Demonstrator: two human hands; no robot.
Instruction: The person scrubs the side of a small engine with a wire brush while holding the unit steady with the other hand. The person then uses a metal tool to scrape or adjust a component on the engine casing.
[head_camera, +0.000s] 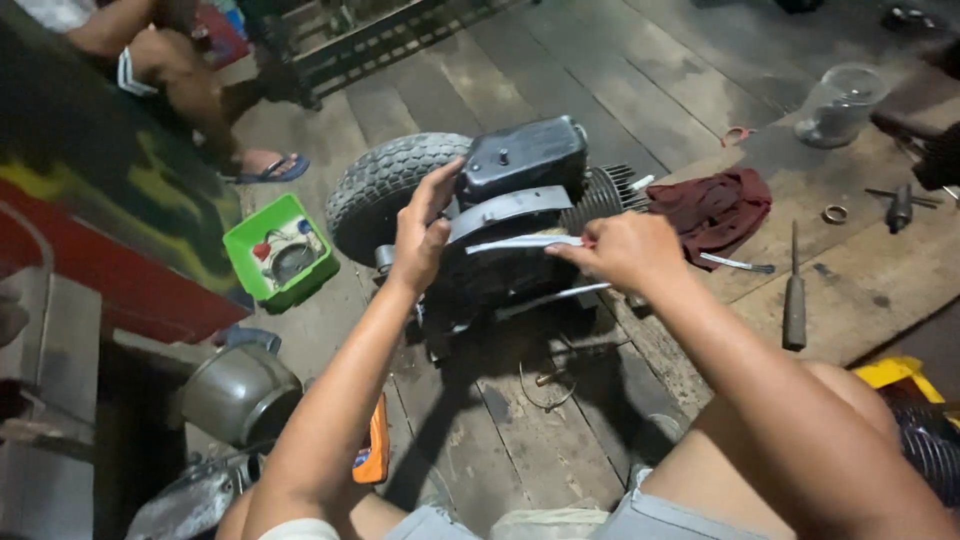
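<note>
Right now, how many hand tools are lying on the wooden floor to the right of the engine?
2 visible: a long file-like tool right of the right hand, and a small dark tool farther right. Others may be hidden.

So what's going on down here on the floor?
A person sits on a plank floor over a small dark engine propped against a tyre. Their left hand steadies the engine's side, while the right hand pinches a thin pale strip lying across it. A screwdriver and red rag lie nearby.
</note>
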